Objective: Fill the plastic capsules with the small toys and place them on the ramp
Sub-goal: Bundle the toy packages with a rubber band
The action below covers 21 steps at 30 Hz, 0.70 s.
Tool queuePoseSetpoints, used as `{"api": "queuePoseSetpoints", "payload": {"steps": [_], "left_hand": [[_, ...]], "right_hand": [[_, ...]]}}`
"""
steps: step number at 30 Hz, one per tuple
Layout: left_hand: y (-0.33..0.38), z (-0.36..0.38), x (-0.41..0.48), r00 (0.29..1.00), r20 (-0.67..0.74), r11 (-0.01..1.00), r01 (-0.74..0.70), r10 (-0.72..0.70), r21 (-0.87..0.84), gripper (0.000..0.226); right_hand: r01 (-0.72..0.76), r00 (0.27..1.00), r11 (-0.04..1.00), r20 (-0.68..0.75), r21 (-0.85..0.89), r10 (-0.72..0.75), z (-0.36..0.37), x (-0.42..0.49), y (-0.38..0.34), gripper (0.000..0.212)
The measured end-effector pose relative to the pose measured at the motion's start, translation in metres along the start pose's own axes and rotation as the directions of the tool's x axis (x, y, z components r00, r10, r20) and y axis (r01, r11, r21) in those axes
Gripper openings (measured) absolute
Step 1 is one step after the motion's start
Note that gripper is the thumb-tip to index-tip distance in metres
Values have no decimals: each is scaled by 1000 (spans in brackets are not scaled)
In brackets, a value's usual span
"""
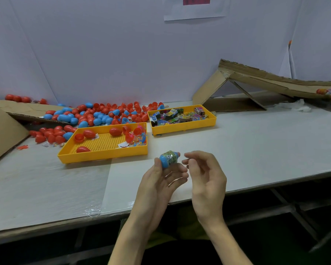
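Left hand (161,180) grips a blue capsule (164,161), wrapped toy (170,155) protruding; right hand (204,173) beside it, fingers loosely curled, holding nothing. Cardboard ramp (275,81) stands well apart, rightward.

Ramp (275,82) cut by right edge; notice (196,10) blurred.

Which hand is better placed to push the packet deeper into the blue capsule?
Right. The right hand holds nothing and its fingertips are beside the blue capsule, which the left hand grips.
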<state>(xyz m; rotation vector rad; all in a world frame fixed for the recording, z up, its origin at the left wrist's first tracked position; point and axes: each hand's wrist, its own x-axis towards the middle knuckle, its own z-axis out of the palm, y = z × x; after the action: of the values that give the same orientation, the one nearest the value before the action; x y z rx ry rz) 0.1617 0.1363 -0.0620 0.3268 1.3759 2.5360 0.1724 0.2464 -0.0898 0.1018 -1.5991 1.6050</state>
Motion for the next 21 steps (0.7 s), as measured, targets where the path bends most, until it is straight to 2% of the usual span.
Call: {"api": "queuePoseSetpoints", "payload": {"steps": [4,6,10,12,16,21], "left_hand": [[1,-1,0,998,52,997,48,-45,-64,50],[1,-1,-1,997,60,996,58,-53,-73,47],[0,3,0,999,-11,998,50,-51,-46,45],[-1,4,2,998,-66,1000,21,-21,3,42],[-4,4,-1,990,-90,994,-103,105,24,33],[-7,6,-4,961,-180,977,-201,210,67,20]], "right_hand": [[-11,992,999,126,-48,17,1,2,-6,27],[-1,985,997,170,-82,15,2,1,-6,28],[43,990,995,140,-85,-31,0,1,-3,24],[59,992,996,116,-71,-51,0,1,-3,22],[81,992,995,105,-52,-75,0,2,-2,20],[64,990,998,130,-19,-60,-1,3,-4,21]]}}
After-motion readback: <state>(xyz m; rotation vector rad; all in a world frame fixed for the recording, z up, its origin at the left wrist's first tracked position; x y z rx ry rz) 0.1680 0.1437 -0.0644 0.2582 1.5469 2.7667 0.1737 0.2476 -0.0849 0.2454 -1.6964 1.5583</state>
